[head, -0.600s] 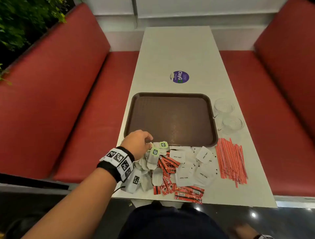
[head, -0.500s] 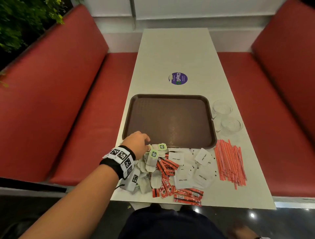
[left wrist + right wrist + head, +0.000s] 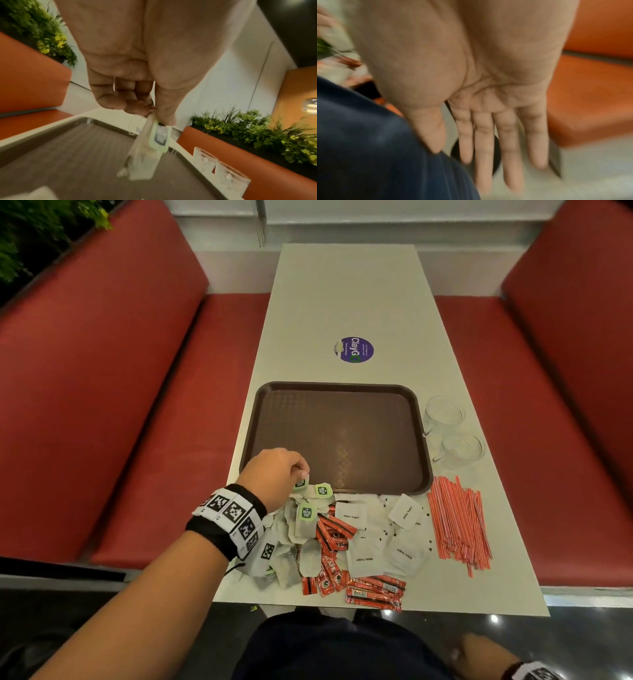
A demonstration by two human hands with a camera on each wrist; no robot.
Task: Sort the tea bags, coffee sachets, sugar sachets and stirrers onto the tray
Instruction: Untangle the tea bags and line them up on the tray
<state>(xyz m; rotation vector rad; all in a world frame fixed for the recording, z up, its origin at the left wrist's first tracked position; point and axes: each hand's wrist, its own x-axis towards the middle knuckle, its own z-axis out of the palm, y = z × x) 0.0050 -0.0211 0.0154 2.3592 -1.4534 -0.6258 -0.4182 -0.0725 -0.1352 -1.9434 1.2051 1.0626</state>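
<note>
A brown tray (image 3: pixel 342 395) lies bare in the middle of the white table. In front of it sit heaps of tea bags (image 3: pixel 301 529) with green tags, red coffee sachets (image 3: pixel 373 592), white sugar sachets (image 3: pixel 404 515) and red stirrers (image 3: pixel 459 522). My left hand (image 3: pixel 281 474) pinches one tea bag (image 3: pixel 147 152) by its green tag (image 3: pixel 300 483) at the tray's near left corner; the bag hangs over the tray (image 3: pixel 68 155). My right hand (image 3: pixel 496 135) hangs below the table edge beside my thigh, fingers straight and holding nothing.
Two clear glass cups (image 3: pixel 455 433) stand to the right of the tray. A purple round sticker (image 3: pixel 354 349) marks the table beyond it. Red bench seats (image 3: pixel 171 422) flank the table on both sides. Plants (image 3: pixel 257 132) line the seat backs.
My left hand has closed on a tea bag from the heap and lifted it slightly toward the tray's near left corner. The heaps otherwise look unchanged.
</note>
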